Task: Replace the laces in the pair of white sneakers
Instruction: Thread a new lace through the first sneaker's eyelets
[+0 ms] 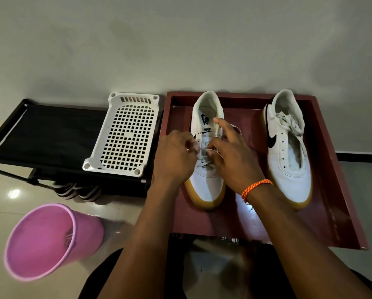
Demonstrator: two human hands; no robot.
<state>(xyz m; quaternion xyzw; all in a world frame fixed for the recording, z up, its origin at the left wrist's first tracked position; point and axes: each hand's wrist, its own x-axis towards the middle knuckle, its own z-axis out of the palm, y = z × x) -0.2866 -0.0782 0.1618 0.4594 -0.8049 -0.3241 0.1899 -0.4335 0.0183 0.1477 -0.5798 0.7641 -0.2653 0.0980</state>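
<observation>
Both hands (pixel 204 156) pinch the lace (pixel 211 150) over the left sneaker (pixel 206 182) (eyelets there hidden)

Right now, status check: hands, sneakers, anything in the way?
Left hand and right hand both pinching lace on left sneaker. Right sneaker unlaced, loose lace bunched on top. Nothing obstructing on red tray.

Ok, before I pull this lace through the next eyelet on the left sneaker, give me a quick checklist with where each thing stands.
1. Left sneaker flat in the maroon tray: ok.
2. Lace held by the right hand: ok.
3. Left hand at the eyelet row: ok.
4. Lower eyelets crossed evenly: cannot tell, hands cover them.
5. Upper eyelets free: ok.
6. Right sneaker laced: not ok, its lace lies bunched on top.
</observation>
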